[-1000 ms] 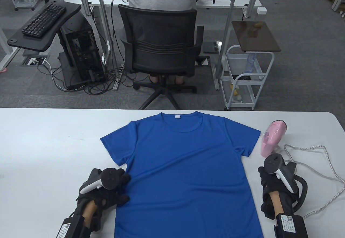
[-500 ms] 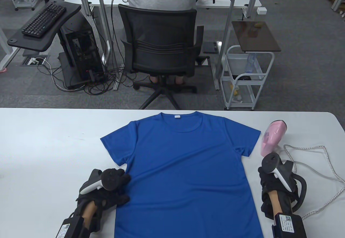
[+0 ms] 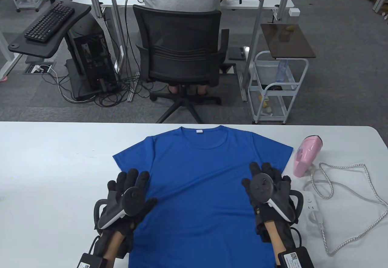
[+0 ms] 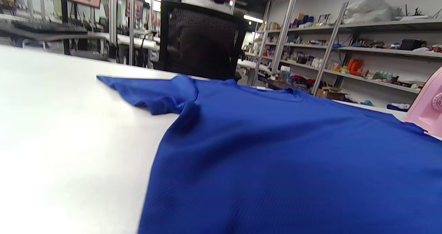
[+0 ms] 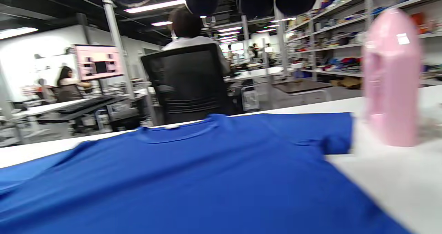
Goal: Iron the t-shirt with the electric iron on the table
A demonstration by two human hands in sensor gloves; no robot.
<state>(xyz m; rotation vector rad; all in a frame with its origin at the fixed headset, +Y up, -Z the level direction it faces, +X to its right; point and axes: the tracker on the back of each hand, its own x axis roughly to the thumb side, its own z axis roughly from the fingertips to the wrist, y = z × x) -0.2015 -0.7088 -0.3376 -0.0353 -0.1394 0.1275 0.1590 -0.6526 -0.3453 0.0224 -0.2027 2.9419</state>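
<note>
Both hands — left hand (image 3: 128, 189), right hand (image 3: 268, 184) — lie flat, fingers spread, on the shirt (image 3: 209, 189), probably smoothing it for the iron (image 3: 306, 155).

From my feed, the t-shirt (image 3: 209, 186) lies flat at the table's (image 3: 45, 165) centre, collar toward twelve o'clock. My left hand (image 3: 128, 193) rests on its nine o'clock edge, my right hand (image 3: 268, 186) on its three o'clock edge. The iron (image 3: 306, 155) stands just beside the sleeve at two o'clock. Its cord (image 3: 357, 198) loops at four o'clock, by a power strip (image 3: 312, 209) beside my right hand.
</note>
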